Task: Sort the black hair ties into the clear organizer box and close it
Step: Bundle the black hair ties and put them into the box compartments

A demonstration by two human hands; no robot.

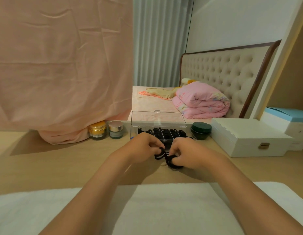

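The clear organizer box [135, 131] stands on the wooden table with its lid [157, 118] raised upright at the back. Several of its compartments hold black hair ties [166, 132]. Just in front of the box, my left hand [144, 148] pinches one black hair tie [160, 154] between thumb and fingers. My right hand [186, 153] grips a small bunch of black hair ties [173, 162] that rests against the table. Both hands nearly touch each other, and the tie hangs between them. The front edge of the box is hidden behind my hands.
A gold jar [97, 130] and a silver-lidded jar [115, 129] stand left of the box, a dark green jar [201, 130] right of it. A white latched case [245, 138] sits further right. Pink cloth [62, 82] hangs at the left. A white towel [164, 209] lies near me.
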